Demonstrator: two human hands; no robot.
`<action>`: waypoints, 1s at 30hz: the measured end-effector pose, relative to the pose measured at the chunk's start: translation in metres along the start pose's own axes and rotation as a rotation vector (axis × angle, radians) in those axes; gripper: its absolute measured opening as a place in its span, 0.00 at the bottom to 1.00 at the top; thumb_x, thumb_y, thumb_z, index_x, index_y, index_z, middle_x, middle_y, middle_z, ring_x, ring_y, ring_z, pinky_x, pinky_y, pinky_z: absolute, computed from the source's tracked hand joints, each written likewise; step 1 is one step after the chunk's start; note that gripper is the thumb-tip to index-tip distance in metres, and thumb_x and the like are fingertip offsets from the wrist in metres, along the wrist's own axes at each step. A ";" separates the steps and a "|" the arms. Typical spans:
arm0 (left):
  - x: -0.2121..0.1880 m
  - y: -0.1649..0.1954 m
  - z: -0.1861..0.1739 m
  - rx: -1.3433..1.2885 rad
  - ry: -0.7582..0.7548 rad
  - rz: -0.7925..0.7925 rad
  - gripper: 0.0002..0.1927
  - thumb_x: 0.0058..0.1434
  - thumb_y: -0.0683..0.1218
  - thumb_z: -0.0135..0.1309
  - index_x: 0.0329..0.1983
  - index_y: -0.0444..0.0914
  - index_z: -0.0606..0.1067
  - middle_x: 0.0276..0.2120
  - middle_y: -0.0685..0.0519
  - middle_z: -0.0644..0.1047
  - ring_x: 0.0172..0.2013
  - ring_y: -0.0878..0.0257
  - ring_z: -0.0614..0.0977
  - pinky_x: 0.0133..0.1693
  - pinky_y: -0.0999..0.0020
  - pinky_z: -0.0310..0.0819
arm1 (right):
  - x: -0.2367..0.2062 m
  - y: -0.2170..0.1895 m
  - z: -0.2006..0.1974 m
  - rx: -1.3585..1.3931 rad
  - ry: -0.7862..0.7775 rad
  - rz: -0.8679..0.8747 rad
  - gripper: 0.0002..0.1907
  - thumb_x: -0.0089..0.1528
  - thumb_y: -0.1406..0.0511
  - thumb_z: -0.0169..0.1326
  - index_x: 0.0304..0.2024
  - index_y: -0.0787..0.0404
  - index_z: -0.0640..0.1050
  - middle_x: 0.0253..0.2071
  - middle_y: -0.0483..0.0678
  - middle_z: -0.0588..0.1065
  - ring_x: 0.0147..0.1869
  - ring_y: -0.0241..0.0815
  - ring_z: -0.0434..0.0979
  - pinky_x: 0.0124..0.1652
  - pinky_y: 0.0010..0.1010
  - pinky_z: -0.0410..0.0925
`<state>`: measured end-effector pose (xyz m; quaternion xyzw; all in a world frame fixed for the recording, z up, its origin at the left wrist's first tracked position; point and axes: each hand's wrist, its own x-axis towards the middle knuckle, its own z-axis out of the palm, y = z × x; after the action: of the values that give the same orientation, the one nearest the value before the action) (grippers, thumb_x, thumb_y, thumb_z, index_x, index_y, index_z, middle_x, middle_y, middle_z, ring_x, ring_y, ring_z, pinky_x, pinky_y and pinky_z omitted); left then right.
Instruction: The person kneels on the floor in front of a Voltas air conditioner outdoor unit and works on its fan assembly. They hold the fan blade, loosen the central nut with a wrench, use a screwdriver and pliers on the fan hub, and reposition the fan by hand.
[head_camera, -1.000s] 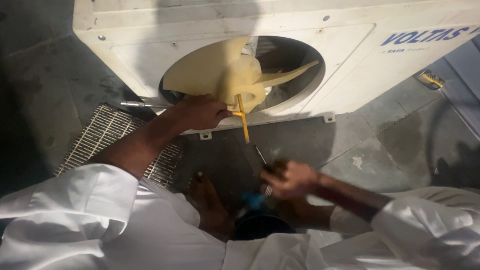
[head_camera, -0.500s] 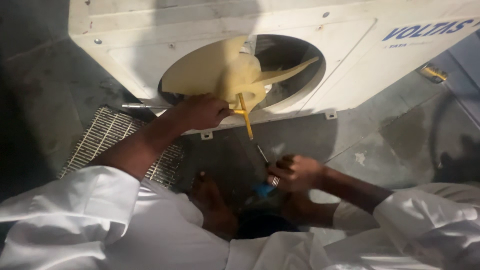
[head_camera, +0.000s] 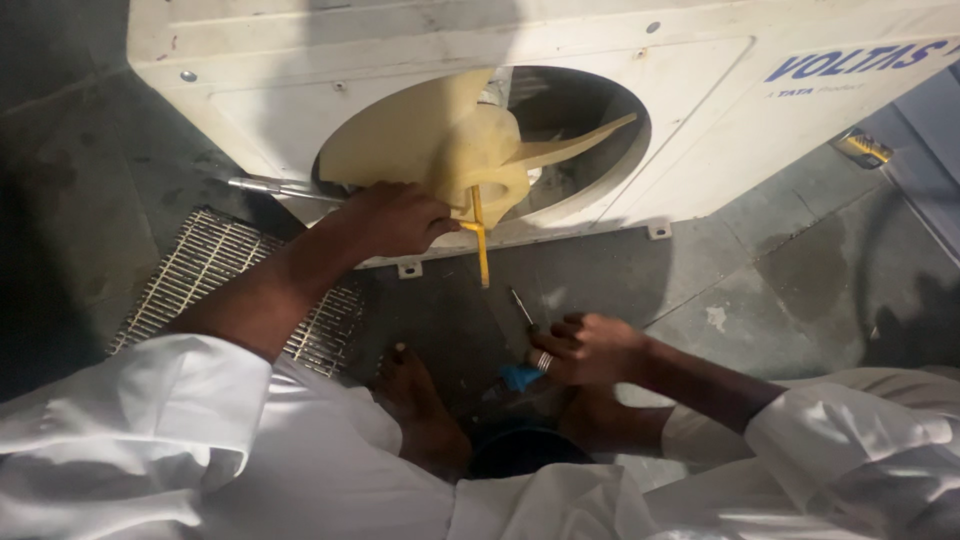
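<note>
The left hand (head_camera: 392, 222) reaches into the round opening of a white metal outdoor air-conditioner unit (head_camera: 700, 110) that stands on the grey concrete floor (head_camera: 780, 270), and its fingers are curled around a yellow T-shaped tool (head_camera: 480, 232) whose shaft hangs down past the lower edge of the opening. That tool sits at the hub of the cream plastic fan blade (head_camera: 450, 140), which fills the left and middle of the opening. The right hand (head_camera: 590, 350) is lower, near the person's bare feet, with its fingers closed around a screwdriver with a blue handle (head_camera: 522, 345); the thin metal shaft points up and away towards the unit, its tip clear of the casing. A ribbed metal grille (head_camera: 200, 270) lies flat on the floor to the left, partly under the left forearm. White sleeves (head_camera: 170, 430) cover both upper arms.
</note>
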<state>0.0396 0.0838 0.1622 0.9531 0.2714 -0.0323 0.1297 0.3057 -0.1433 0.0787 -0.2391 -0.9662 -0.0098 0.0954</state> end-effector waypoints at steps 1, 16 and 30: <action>0.000 0.000 -0.001 0.015 -0.002 0.000 0.18 0.67 0.58 0.50 0.37 0.43 0.83 0.33 0.46 0.82 0.37 0.44 0.83 0.42 0.46 0.76 | 0.000 -0.004 0.002 -0.023 0.001 -0.022 0.16 0.61 0.56 0.57 0.45 0.58 0.79 0.46 0.53 0.80 0.44 0.48 0.84 0.39 0.35 0.77; -0.005 0.008 0.003 0.034 -0.053 -0.036 0.18 0.68 0.57 0.49 0.39 0.43 0.83 0.36 0.45 0.83 0.39 0.43 0.84 0.46 0.46 0.77 | -0.014 0.032 0.031 -0.144 0.164 0.274 0.13 0.69 0.63 0.47 0.53 0.57 0.77 0.36 0.49 0.80 0.26 0.45 0.78 0.22 0.39 0.69; 0.006 0.009 0.006 -0.067 -0.027 -0.038 0.20 0.69 0.59 0.47 0.41 0.42 0.82 0.38 0.48 0.82 0.41 0.44 0.83 0.47 0.47 0.77 | -0.001 0.004 0.022 -0.133 -0.123 0.229 0.20 0.61 0.59 0.51 0.52 0.61 0.77 0.52 0.55 0.79 0.33 0.45 0.84 0.25 0.35 0.73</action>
<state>0.0498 0.0780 0.1573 0.9424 0.2887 -0.0383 0.1645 0.3045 -0.1390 0.0572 -0.3536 -0.9339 -0.0479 0.0202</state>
